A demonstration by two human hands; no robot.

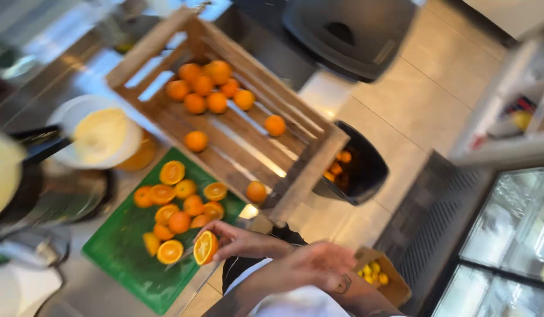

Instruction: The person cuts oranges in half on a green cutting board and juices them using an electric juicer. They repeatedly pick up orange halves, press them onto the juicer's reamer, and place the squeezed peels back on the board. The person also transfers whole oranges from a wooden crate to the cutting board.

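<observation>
A halved orange sits pinched in the fingers of the left hand, at the near edge of a green cutting board holding more halves. The right hand hovers beside it, fingers loosely curled, holding nothing. A wooden crate of oranges lies beyond.

Orange half: cut face bright, segments visible, rind rim intact. Held in my left hand, fingertips on the rind, cut face tilted up and toward the board. Position: over the near corner of the green cutting board.
</observation>
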